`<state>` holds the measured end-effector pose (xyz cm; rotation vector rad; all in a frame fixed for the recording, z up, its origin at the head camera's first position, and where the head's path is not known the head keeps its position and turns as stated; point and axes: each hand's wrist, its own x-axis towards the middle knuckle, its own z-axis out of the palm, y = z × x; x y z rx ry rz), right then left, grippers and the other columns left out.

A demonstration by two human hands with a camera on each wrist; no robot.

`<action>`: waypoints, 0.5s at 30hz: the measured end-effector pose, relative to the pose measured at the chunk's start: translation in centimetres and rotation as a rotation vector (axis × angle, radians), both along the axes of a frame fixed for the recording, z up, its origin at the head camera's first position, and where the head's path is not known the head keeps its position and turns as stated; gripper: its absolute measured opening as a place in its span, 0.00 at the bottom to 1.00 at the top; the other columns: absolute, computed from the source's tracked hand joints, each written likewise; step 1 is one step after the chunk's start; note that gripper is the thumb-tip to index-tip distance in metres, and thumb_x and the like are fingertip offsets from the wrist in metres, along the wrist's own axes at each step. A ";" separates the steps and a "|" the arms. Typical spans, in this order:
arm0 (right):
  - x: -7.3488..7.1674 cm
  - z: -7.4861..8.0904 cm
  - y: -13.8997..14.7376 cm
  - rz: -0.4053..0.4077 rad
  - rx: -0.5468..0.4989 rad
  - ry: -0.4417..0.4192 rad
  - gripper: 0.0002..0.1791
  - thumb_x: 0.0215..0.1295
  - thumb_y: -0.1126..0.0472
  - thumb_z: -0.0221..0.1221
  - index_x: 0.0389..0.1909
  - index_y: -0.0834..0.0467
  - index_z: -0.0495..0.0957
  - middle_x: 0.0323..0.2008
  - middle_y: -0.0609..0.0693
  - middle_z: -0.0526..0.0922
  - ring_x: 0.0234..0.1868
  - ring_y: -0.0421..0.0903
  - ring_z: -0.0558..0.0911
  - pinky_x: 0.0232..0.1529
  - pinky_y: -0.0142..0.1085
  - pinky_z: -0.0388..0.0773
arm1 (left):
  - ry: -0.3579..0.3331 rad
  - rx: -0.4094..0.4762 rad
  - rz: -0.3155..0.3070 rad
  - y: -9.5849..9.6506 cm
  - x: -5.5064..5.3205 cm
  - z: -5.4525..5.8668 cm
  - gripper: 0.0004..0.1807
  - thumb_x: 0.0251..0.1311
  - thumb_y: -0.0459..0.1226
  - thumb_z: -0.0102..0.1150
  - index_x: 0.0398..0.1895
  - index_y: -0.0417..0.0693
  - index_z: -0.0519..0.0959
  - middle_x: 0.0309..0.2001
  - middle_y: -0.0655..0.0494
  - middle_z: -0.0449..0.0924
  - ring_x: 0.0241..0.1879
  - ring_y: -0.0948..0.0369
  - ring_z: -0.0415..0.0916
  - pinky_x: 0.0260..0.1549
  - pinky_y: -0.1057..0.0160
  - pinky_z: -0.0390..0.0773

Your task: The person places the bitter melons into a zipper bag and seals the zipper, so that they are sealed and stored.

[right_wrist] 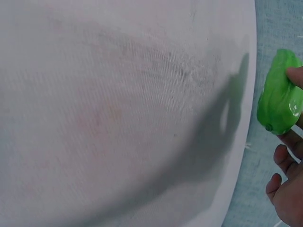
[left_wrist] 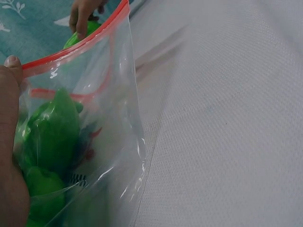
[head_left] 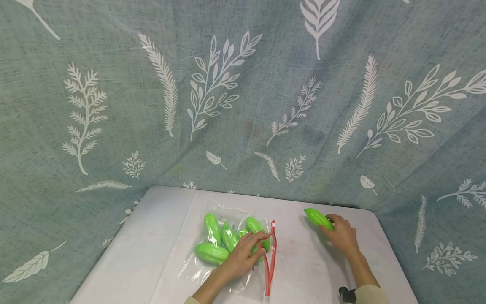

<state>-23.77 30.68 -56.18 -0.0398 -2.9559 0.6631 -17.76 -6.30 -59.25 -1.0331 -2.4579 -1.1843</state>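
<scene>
A clear zip bag (head_left: 196,270) with red zip strips (head_left: 274,249) lies on the table, its mouth toward the right. Inside are several glossy green toy cucumbers (head_left: 211,253). My left hand (head_left: 241,255) reaches over the bag, with fingers and thumb at the red strip. From the left wrist, its thumb (left_wrist: 13,64) shows on the end of the strip, and the bag's mouth stands parted. Over to the right, my right hand (head_left: 343,234) grips another toy cucumber (head_left: 317,217) between thumb and fingers. In the right wrist view this cucumber (right_wrist: 279,94) shows lengthwise ridges and a small stem end.
The table (head_left: 303,270) has a white cloth cover and ends at a grey-green leaf-patterned curtain (head_left: 243,105) at the back and sides. A small black object (head_left: 346,294) shows beside the right sleeve (head_left: 370,294).
</scene>
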 end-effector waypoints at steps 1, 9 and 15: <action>0.1 0.0 -0.1 0.000 0.000 0.001 0.34 0.65 0.42 0.63 0.61 0.63 0.74 0.50 0.61 0.81 0.49 0.59 0.78 0.41 0.56 0.70 | 0.002 0.003 -0.002 0.0 0.0 0.0 0.28 0.71 0.42 0.57 0.73 0.52 0.68 0.68 0.59 0.73 0.72 0.51 0.65 0.73 0.39 0.56; 0.4 -0.3 -0.4 0.016 -0.006 0.017 0.33 0.65 0.41 0.64 0.61 0.62 0.75 0.49 0.59 0.82 0.47 0.56 0.78 0.39 0.54 0.70 | 0.036 0.006 -0.013 0.1 -0.1 -0.1 0.28 0.70 0.40 0.58 0.72 0.49 0.69 0.68 0.57 0.75 0.71 0.47 0.66 0.71 0.37 0.59; 0.5 -0.3 -0.8 0.017 -0.012 0.029 0.33 0.64 0.41 0.64 0.60 0.61 0.75 0.47 0.57 0.82 0.46 0.55 0.79 0.38 0.52 0.70 | 0.054 -0.003 -0.003 0.1 -0.2 -0.1 0.28 0.70 0.40 0.58 0.72 0.50 0.69 0.67 0.57 0.75 0.70 0.50 0.67 0.70 0.37 0.59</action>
